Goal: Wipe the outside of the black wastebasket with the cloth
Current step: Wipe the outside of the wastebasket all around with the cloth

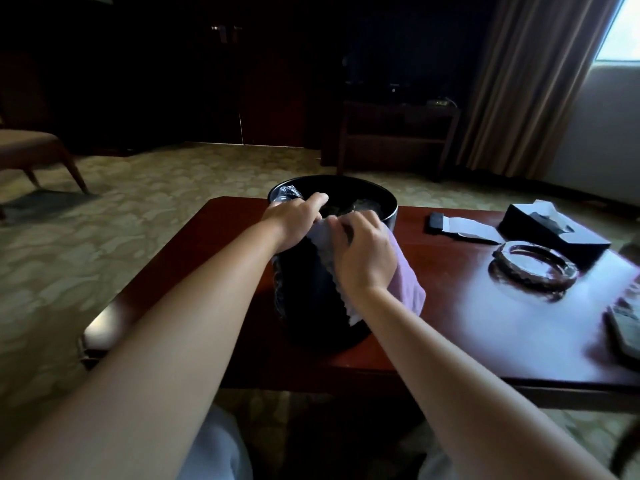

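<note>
Black wastebasket [311,306] upright on the table [450,306]. Left hand [294,220] grips its rim, fingers curled. Right hand [363,258] presses the cloth [408,289] against its side, fingers bunched on the fabric.

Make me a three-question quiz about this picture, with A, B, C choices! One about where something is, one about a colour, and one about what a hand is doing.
1. Where does the wastebasket stand?
A. on the carpet
B. on the wooden table
C. on the chair

2. What colour is the cloth?
A. pale purple
B. bright green
C. orange

3. What is the right hand doing?
A. hanging empty
B. holding the ashtray
C. pressing the cloth on the wastebasket

Answers: 1 B, the wastebasket sits on the red-brown table. 2 A, the cloth looks lilac. 3 C, the right hand grips the cloth against its side while the left hand holds the rim.
</note>
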`<state>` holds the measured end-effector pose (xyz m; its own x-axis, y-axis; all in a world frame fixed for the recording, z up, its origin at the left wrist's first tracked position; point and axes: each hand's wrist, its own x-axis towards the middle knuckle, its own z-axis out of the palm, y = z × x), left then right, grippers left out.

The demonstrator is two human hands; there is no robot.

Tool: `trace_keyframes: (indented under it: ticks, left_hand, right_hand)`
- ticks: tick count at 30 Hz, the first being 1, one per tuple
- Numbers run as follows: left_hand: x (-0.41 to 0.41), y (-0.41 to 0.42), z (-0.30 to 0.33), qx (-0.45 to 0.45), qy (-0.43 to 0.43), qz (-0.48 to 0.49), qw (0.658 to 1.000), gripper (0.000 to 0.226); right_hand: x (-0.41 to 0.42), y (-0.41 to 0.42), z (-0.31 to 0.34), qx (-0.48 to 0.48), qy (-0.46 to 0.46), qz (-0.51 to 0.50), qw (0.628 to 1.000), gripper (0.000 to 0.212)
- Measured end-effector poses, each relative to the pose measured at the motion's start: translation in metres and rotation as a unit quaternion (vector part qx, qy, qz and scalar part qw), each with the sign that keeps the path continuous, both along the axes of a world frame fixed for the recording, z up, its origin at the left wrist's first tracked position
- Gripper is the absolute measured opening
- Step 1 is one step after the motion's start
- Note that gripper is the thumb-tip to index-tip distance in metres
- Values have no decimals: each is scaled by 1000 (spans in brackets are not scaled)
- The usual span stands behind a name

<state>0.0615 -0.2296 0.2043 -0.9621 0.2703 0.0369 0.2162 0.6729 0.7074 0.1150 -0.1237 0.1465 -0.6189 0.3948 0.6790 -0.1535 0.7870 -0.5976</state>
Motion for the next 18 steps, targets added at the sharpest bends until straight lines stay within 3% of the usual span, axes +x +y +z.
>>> trace_keyframes:
  ticks: [5,10,14,18]
  left_hand:
    - [-7,2,-7,12,10,10,1000,55]
    - [-10,1,-10,14,13,8,1000,52]
    - [-13,1,-11,18,7,7,1000,54]
    - [-18,-4,-14,46,-15,8,999,58]
  right_hand:
    - [-9,36,9,-107,-32,-43,993,22]
    - [2,24,-9,1,36,48,998,18]
    - [-12,51,5,-95,-24,-37,994,22]
    - [4,25,-12,59,32,41,997,17]
